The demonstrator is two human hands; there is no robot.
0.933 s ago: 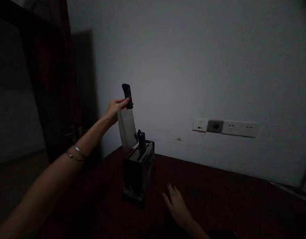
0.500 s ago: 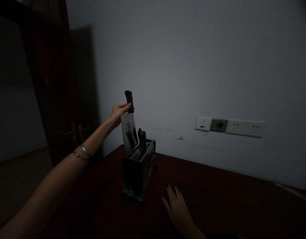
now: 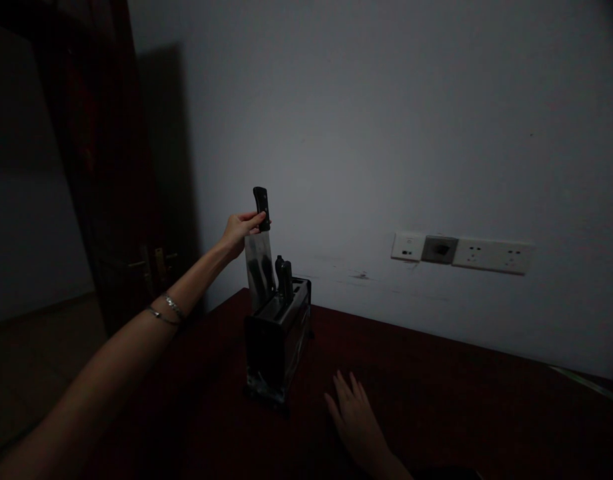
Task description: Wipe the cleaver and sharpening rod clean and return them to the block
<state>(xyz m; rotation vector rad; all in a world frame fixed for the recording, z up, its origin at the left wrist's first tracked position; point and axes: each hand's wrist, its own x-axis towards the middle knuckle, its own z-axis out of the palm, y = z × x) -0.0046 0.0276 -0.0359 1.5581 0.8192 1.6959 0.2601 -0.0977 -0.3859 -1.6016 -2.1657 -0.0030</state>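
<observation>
My left hand (image 3: 240, 230) pinches the lower part of the black handle of a cleaver (image 3: 256, 263), which stands upright with its wide, shiny blade pointing down. The blade's lower end is at the far left side of a knife block (image 3: 265, 353); whether it sits in a slot or behind the block is hidden. Dark-handled knives (image 3: 285, 280) stick up from the block's top, close to the blade. Flat on the dark red table (image 3: 411, 373), right of the block, lies my right hand (image 3: 357, 420) with fingers spread and nothing in it.
A pale wall with a row of sockets and a switch (image 3: 461, 255) rises behind the table. To the left stands a dark door (image 3: 101, 167) with a metal handle (image 3: 146, 263). A thin pale strip (image 3: 586, 385) lies at the table's right back edge.
My left hand has lowered the cleaver slightly and shifted it a little right, toward the knife block. My right hand stays in place.
</observation>
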